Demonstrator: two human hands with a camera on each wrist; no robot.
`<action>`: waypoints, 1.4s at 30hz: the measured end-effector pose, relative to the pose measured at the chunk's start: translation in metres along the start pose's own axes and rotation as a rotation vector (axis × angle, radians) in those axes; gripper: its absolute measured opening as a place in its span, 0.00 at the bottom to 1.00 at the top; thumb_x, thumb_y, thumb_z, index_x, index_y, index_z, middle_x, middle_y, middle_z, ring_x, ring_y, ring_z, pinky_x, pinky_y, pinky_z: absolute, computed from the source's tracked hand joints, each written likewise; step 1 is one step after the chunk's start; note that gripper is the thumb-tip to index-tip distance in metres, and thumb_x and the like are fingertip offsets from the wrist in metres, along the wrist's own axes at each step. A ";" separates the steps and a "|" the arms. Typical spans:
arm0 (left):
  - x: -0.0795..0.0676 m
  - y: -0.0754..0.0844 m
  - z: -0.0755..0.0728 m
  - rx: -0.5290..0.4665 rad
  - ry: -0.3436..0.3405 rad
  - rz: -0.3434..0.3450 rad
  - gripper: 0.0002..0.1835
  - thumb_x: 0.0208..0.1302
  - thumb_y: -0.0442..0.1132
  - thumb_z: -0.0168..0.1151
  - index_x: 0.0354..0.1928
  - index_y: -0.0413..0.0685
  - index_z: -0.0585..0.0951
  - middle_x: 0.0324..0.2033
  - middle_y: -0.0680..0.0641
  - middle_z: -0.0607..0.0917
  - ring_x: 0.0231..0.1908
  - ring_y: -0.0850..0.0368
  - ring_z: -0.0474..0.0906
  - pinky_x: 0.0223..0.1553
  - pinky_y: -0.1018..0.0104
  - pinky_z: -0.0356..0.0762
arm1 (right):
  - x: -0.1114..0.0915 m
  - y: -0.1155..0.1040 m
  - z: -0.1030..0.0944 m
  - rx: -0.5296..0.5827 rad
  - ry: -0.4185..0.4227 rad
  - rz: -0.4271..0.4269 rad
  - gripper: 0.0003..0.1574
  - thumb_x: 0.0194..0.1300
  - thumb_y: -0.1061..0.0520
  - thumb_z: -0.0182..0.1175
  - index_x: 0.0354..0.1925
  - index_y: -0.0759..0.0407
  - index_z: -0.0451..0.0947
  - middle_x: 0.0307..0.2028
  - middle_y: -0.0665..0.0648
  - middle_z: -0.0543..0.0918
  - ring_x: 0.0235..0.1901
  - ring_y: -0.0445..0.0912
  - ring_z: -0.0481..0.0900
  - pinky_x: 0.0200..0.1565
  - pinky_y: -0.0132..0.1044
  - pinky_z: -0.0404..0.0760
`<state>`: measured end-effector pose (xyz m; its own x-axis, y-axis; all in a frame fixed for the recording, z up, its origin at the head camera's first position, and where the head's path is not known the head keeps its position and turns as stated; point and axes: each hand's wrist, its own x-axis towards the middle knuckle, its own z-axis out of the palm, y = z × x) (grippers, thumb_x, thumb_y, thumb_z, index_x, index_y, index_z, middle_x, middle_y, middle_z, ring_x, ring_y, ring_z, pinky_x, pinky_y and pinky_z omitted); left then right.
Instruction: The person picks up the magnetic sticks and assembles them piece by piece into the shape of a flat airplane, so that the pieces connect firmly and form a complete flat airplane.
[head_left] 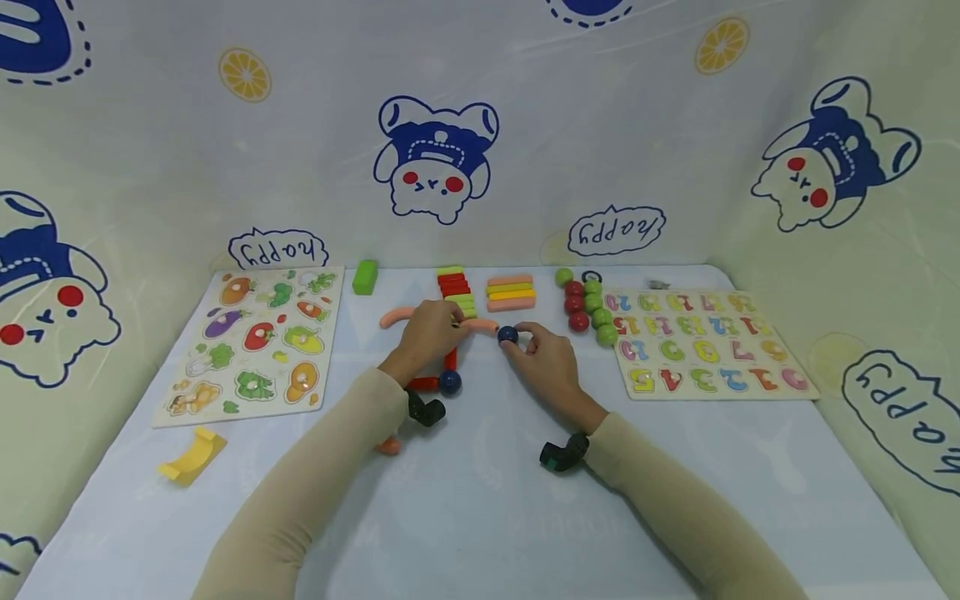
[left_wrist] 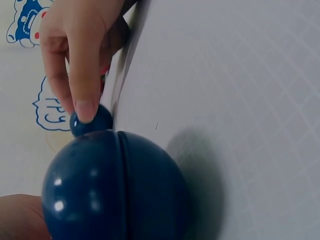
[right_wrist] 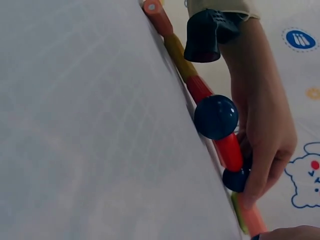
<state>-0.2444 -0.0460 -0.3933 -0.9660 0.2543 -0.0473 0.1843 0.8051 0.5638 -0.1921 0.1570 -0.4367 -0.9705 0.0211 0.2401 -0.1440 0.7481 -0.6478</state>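
Note:
My right hand [head_left: 546, 365] pinches a dark blue ball [head_left: 507, 334] between thumb and fingers, also visible in the left wrist view as a blue ball [left_wrist: 92, 122]. Against that ball lies the end of a salmon-coloured curved rod [head_left: 480, 325]; my left hand [head_left: 429, 335] pinches its other end. Below the left hand, a second blue ball [head_left: 450, 382] joins two red rods [head_left: 424, 384]. In the right wrist view the left fingers grip the salmon rod [right_wrist: 251, 218] beside another blue ball [right_wrist: 235, 179]. One blue ball [left_wrist: 115, 190] looms close in the left wrist view.
A vegetable puzzle board [head_left: 255, 346] lies left, a number board [head_left: 712, 350] right. Yellow arch [head_left: 192, 457] and green block [head_left: 365, 277] lie apart. Short rods [head_left: 512, 293] and red and green balls [head_left: 592, 304] stand behind the hands. Another salmon rod [head_left: 396, 317] lies left.

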 end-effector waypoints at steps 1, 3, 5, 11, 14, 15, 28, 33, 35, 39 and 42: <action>0.000 0.000 0.000 -0.001 0.001 0.002 0.19 0.59 0.49 0.65 0.46 0.45 0.82 0.20 0.47 0.74 0.22 0.53 0.71 0.20 0.67 0.65 | 0.001 -0.001 0.001 0.000 -0.003 0.000 0.27 0.57 0.39 0.63 0.52 0.49 0.78 0.14 0.50 0.69 0.15 0.46 0.66 0.17 0.36 0.61; 0.000 0.000 0.000 -0.004 0.003 0.007 0.19 0.59 0.49 0.65 0.46 0.45 0.82 0.21 0.47 0.74 0.22 0.54 0.71 0.21 0.67 0.66 | 0.003 -0.003 0.003 0.001 -0.006 -0.001 0.26 0.58 0.39 0.63 0.52 0.48 0.78 0.14 0.50 0.69 0.15 0.46 0.66 0.17 0.36 0.61; 0.000 0.000 0.001 -0.012 0.004 0.007 0.18 0.59 0.49 0.65 0.46 0.44 0.82 0.21 0.47 0.75 0.23 0.54 0.72 0.22 0.66 0.67 | 0.005 -0.004 0.004 0.004 -0.007 0.000 0.26 0.58 0.40 0.63 0.52 0.48 0.78 0.14 0.51 0.69 0.15 0.46 0.66 0.17 0.37 0.61; 0.001 -0.001 0.002 -0.031 0.001 -0.027 0.20 0.58 0.49 0.66 0.47 0.45 0.82 0.25 0.49 0.77 0.27 0.55 0.72 0.21 0.66 0.69 | 0.008 -0.002 0.006 -0.004 -0.023 0.008 0.28 0.58 0.38 0.62 0.54 0.47 0.76 0.14 0.50 0.70 0.15 0.45 0.67 0.17 0.36 0.62; 0.001 -0.003 0.002 -0.033 -0.001 -0.035 0.19 0.58 0.49 0.66 0.48 0.46 0.82 0.26 0.50 0.78 0.28 0.55 0.72 0.21 0.67 0.69 | 0.009 -0.001 0.007 0.007 -0.026 -0.001 0.28 0.58 0.38 0.61 0.53 0.47 0.77 0.14 0.50 0.70 0.15 0.45 0.67 0.17 0.36 0.61; 0.001 -0.004 0.003 -0.031 -0.002 -0.036 0.19 0.58 0.49 0.66 0.48 0.46 0.82 0.25 0.50 0.78 0.27 0.55 0.72 0.21 0.67 0.69 | 0.009 0.000 0.007 0.017 -0.023 -0.006 0.27 0.59 0.37 0.61 0.53 0.47 0.77 0.14 0.51 0.70 0.15 0.46 0.67 0.17 0.37 0.62; 0.000 -0.003 -0.004 0.033 -0.010 -0.028 0.22 0.56 0.54 0.66 0.48 0.49 0.82 0.17 0.48 0.73 0.22 0.53 0.71 0.24 0.64 0.65 | 0.054 0.009 -0.009 0.026 -0.072 0.029 0.25 0.67 0.47 0.55 0.61 0.47 0.72 0.17 0.56 0.70 0.19 0.49 0.70 0.22 0.36 0.70; -0.001 -0.002 -0.005 0.039 0.004 0.019 0.22 0.56 0.55 0.66 0.47 0.50 0.82 0.21 0.50 0.77 0.26 0.55 0.72 0.28 0.64 0.68 | 0.071 0.010 -0.015 -0.137 -0.174 0.006 0.25 0.67 0.46 0.54 0.60 0.50 0.73 0.40 0.55 0.82 0.35 0.48 0.76 0.39 0.40 0.77; -0.001 -0.002 -0.007 0.028 0.004 0.023 0.22 0.56 0.55 0.66 0.48 0.50 0.82 0.23 0.50 0.78 0.27 0.55 0.72 0.27 0.65 0.69 | 0.073 0.010 -0.017 -0.179 -0.192 0.005 0.24 0.67 0.45 0.55 0.58 0.51 0.75 0.49 0.54 0.80 0.42 0.47 0.76 0.45 0.42 0.77; -0.001 0.001 -0.010 0.006 0.000 0.032 0.21 0.56 0.55 0.66 0.48 0.52 0.82 0.25 0.53 0.79 0.29 0.56 0.72 0.27 0.65 0.71 | 0.070 0.009 -0.018 -0.195 -0.202 0.032 0.23 0.64 0.43 0.57 0.53 0.53 0.77 0.43 0.54 0.82 0.39 0.47 0.76 0.42 0.41 0.77; 0.000 0.005 -0.011 0.004 -0.008 0.074 0.19 0.56 0.56 0.65 0.46 0.55 0.83 0.23 0.52 0.78 0.26 0.55 0.72 0.25 0.65 0.70 | 0.064 0.008 -0.020 -0.204 -0.199 0.078 0.24 0.62 0.39 0.59 0.48 0.53 0.79 0.30 0.53 0.80 0.31 0.48 0.74 0.33 0.37 0.75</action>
<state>-0.2453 -0.0481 -0.3812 -0.9482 0.3176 -0.0122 0.2560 0.7859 0.5629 -0.2519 0.1779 -0.4122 -0.9989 -0.0313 0.0355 -0.0448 0.8675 -0.4955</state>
